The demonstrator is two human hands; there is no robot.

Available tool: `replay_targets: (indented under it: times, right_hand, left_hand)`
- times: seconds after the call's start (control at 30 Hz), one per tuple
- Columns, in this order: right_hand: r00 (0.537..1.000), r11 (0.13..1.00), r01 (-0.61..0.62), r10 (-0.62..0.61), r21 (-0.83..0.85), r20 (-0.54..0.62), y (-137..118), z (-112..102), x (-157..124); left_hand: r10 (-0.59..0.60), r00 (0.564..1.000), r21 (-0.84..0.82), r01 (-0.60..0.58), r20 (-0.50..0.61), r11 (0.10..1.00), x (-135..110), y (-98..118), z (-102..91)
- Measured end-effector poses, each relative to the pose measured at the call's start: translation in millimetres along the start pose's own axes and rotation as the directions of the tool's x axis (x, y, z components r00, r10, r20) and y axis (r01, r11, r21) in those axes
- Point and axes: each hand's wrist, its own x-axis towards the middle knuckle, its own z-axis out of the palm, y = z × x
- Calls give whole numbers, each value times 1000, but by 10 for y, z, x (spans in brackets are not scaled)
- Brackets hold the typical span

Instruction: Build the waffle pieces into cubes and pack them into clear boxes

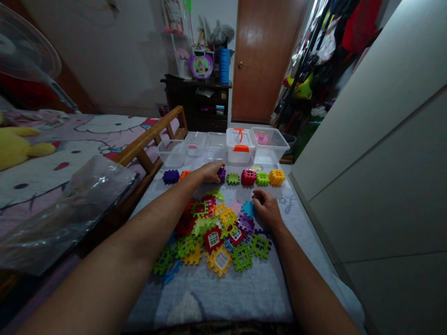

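My left hand (pixel 212 172) reaches across to the row of stacked blocks, fingers closed around a purple building block (pixel 221 175). In the same row stand a dark blue stack (pixel 171 177), a green stack (pixel 233 179), a red stack (pixel 248 177), another green stack (pixel 262 179) and a yellow-orange stack (pixel 277 177). My forearm partly covers an orange piece (pixel 185 174). Loosely curled, my right hand (pixel 267 207) rests beside a light blue piece (pixel 247 208), thumb apart from the fingers and nothing visible in it. A loose pile of notched plastic pieces (pixel 221 260) lies between my arms.
Clear plastic boxes (pixel 172 156) line the table's far edge, one with an orange-handled lid (pixel 240 148). A wooden bed rail (pixel 150 137) and a plastic bag (pixel 70 209) are on the left. A pale cabinet (pixel 380 153) borders the right side.
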Motion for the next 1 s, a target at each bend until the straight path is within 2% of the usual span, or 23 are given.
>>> replay_targets:
  times: [0.33,0.43,0.5,0.6,0.7,0.83,1.0]
  right_hand:
    - [1000,1000,0,0,-11,-4,0,-1,4]
    - [1000,1000,-4,4,5,4,19,-1,6]
    - [1000,1000,-4,4,25,8,32,0,7]
    - [1000,999,9,-9,34,5,39,0,7]
    - [999,999,35,-35,-5,-2,29,-5,2]
    - [998,996,57,-55,-63,22,19,-12,-14]
    - [994,990,77,-68,-117,81,19,-11,-23]
  left_hand:
    - [32,999,12,-31,-33,999,14,-44,31]
    - [58,987,31,-54,-150,998,-38,-50,18]
    - [83,962,35,-77,-259,996,-126,-27,-1]
    - [148,902,34,-147,-405,989,-349,50,-23]
    - [188,866,6,-209,-462,978,-647,111,-5]
    - [138,905,-92,-190,-403,977,-1067,-11,92]
    - [-60,939,-194,-8,-338,981,-1559,-346,270]
